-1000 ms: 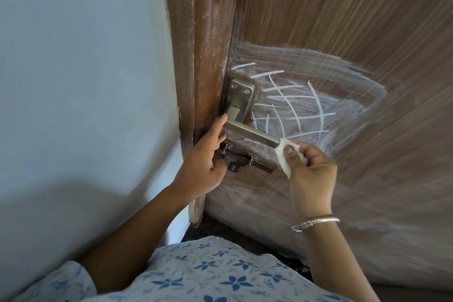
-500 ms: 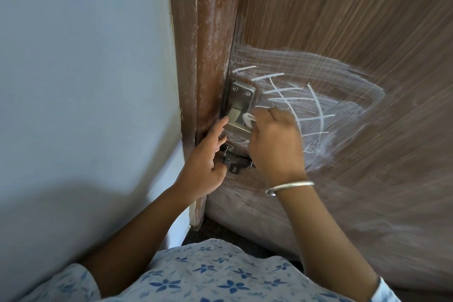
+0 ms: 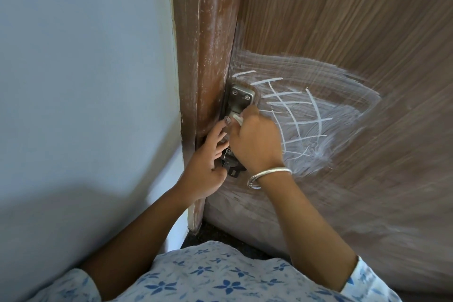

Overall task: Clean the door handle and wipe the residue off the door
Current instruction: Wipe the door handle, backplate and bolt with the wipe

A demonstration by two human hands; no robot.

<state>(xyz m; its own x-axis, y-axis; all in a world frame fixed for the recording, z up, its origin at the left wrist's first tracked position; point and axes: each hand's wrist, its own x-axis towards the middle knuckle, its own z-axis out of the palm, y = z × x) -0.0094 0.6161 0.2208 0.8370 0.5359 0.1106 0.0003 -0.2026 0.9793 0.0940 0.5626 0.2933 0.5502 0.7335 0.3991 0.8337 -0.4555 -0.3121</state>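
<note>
Since a second ago the right hand has travelled from the free end of the door handle up to its root, and it now covers the lever almost entirely, so that only the screwed backplate shows just above the knuckles. Its fingers are curled and pressed together on a small white wipe, of which a crumpled corner shows at the fingertips, against the metal. The left hand has barely shifted; it rests beside the right one with fingers loosely spread, one fingertip touching the door edge next to the wipe, holding nothing.

The wipe looks thin, soft and limp, so it likely gives no stiffness of its own: pressure must come from the fingertips behind it, and a bunched pinch suits it better than a flat palm. The handle is rigid, smooth metal, probably slippery under a damp wipe, and it may swing if pushed down, so bracing the door with the free hand seems sensible. Below both wrists sits a dark latch with edges and small parts that could snag the wipe.

To the right of the grip, chalky white residue spreads across the wooden door in crossing strokes and a broad smear; it appears dry and powdery, likely to smear rather than lift at once. That part of the task looks not yet done.
</note>
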